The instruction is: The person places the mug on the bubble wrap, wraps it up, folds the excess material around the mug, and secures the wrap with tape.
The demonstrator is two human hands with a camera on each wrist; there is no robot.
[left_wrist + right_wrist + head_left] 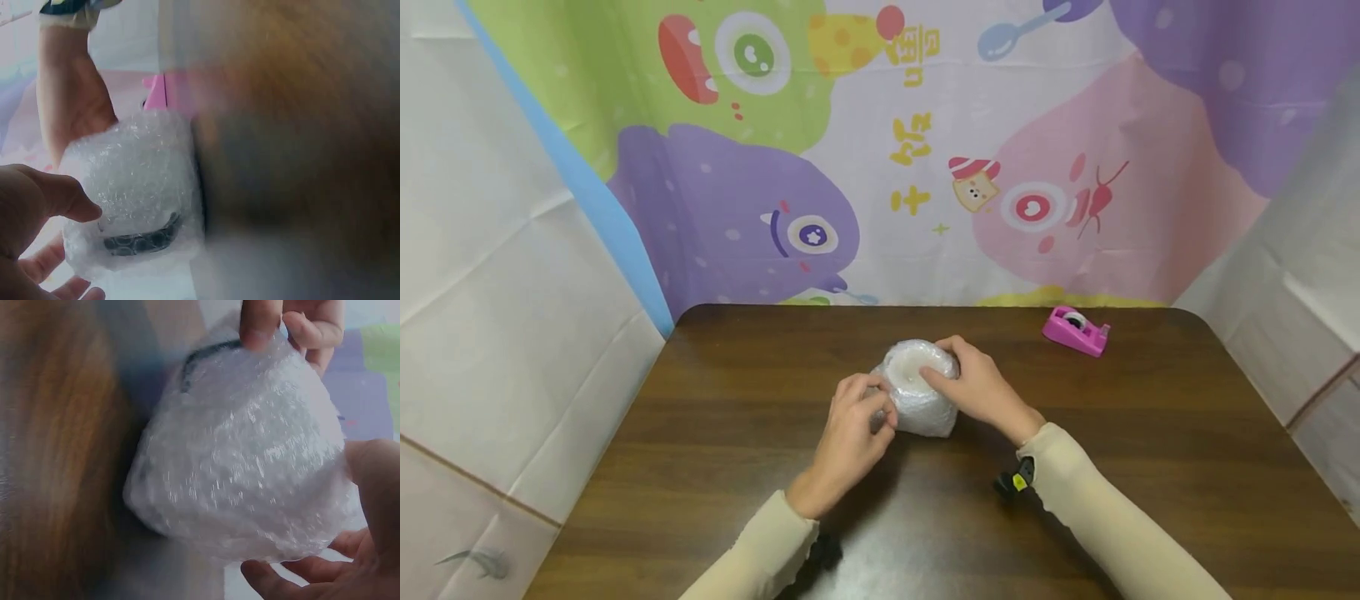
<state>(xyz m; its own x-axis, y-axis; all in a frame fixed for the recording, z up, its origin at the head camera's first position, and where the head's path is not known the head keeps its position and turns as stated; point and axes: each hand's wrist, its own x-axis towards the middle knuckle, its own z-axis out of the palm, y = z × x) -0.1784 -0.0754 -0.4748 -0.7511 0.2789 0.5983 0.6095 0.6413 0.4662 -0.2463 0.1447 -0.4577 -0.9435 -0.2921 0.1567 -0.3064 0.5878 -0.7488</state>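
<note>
A white, round, hollow-topped vessel (913,373) stands on the table, wrapped in clear bubble wrap (925,413). My right hand (981,385) grips its right side, thumb at the upper rim and fingers round the far side. On the left side, my left hand (852,427) pinches the wrap between thumb and curled fingers. In the left wrist view a dark curved strip (142,242) shows low on the wrapped bundle; what it is I cannot tell. The right wrist view has the bubble wrap (244,469) filling its middle, with the left fingertips at the top.
A pink tape dispenser (1077,332) with a roll of tape sits at the table's back right. The dark wooden table (715,467) ends at a cartoon-printed curtain (917,250). Pale sheets (497,250) hang at both sides.
</note>
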